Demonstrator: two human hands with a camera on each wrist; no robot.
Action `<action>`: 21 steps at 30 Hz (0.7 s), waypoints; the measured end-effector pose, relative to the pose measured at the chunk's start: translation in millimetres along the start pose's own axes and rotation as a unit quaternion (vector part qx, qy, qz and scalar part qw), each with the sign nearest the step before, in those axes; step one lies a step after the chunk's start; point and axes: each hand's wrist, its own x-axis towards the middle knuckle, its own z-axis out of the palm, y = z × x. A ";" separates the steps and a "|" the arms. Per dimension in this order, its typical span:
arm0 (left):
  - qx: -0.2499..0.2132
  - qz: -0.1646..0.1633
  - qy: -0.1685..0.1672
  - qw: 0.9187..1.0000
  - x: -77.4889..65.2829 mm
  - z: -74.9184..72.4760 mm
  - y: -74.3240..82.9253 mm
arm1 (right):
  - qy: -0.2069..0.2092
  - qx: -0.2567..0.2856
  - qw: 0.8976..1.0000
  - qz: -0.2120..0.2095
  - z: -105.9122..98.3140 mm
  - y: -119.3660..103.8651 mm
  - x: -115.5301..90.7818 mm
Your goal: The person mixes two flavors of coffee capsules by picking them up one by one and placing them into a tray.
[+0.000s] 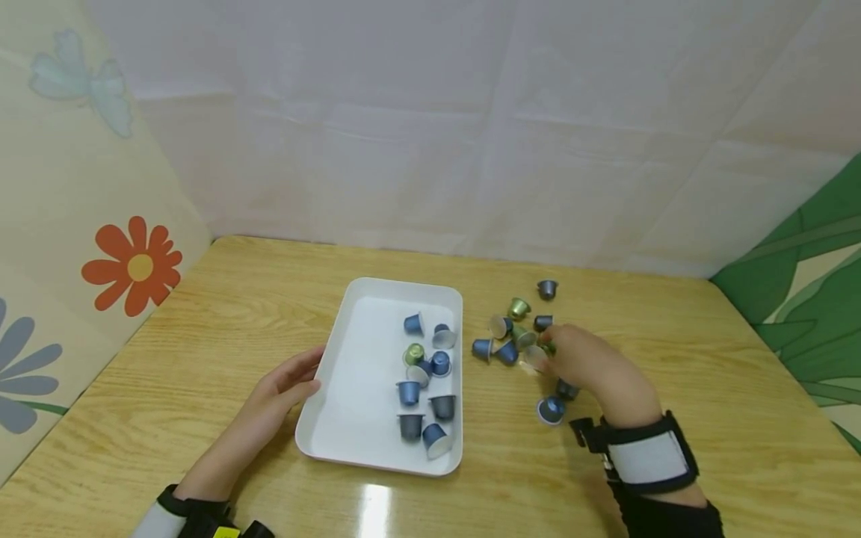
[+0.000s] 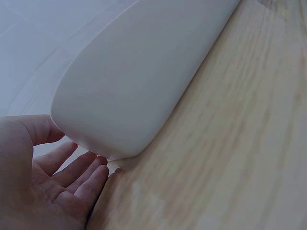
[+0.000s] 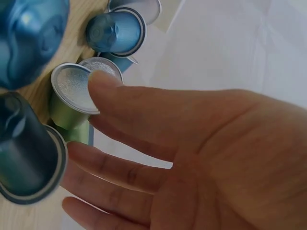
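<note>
A white rectangular tray (image 1: 356,373) lies on the table with several blue, dark and one green coffee capsule in its right half. My left hand (image 1: 285,385) rests against the tray's left side, its relaxed fingertips touching the outer wall (image 2: 129,81). Right of the tray, my right hand (image 1: 581,362) reaches into a loose group of capsules. Its thumb and a finger pinch a green coffee capsule (image 3: 72,91) at the silvery lid; the hand partly covers this capsule in the head view. Close beside the fingers are a dark capsule (image 3: 31,153) and a blue capsule (image 3: 117,32).
Loose capsules around the right hand include a blue one (image 1: 482,349), a green one (image 1: 519,308) and a dark one (image 1: 548,289) farthest back. A dark blue capsule (image 1: 551,410) sits nearer the front. A white cloth (image 1: 471,149) hangs behind the wooden table (image 1: 222,314).
</note>
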 end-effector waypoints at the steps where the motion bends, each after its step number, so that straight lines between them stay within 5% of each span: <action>1: 0.000 0.000 0.001 1.000 -0.1 0.0 0.1 | -0.001 0.001 1.000 0.003 0.7 -0.2 0.6; 21: 0.006 0.001 -0.001 1.000 -0.2 -0.2 -1.0 | -0.003 -0.013 1.000 -0.018 8.4 1.3 3.5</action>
